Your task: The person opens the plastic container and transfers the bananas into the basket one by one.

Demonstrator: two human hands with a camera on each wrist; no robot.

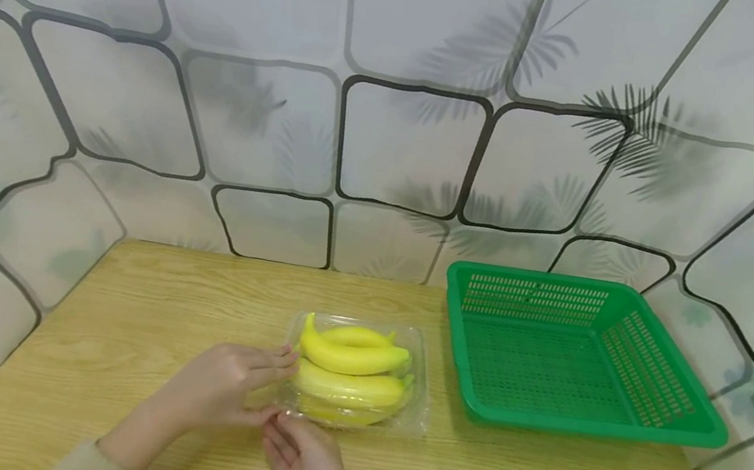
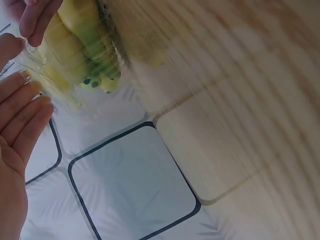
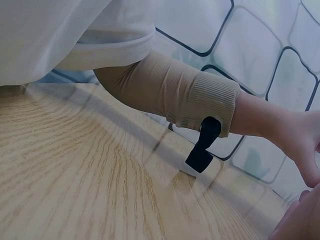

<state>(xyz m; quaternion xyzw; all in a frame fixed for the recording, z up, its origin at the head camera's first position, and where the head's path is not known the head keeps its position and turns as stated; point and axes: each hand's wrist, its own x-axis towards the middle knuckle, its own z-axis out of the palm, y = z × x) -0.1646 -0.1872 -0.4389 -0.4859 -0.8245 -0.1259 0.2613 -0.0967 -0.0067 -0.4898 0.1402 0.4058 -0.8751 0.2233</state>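
A clear plastic box (image 1: 419, 413) lies on the table with several yellow bananas (image 1: 352, 360) inside, green at some tips. At its left side is my left hand (image 1: 220, 388); its fingers reach along the edge and its thumb meets the near left corner. In the left wrist view, the left hand's straight fingers (image 2: 22, 112) and bent thumb hold the box edge between them. My right hand (image 1: 316, 466) comes from the front and pinches the same near left corner between thumb and fingers. The right wrist view shows little of either hand.
A green plastic basket (image 1: 580, 427) with lattice walls stands right of the box. Behind the wood-grain table (image 1: 189, 287) rises a patterned wall covering (image 1: 406, 148), which also runs down both sides. A beige sleeve (image 3: 175, 97) with a black strap (image 3: 205, 145) crosses the right wrist view.
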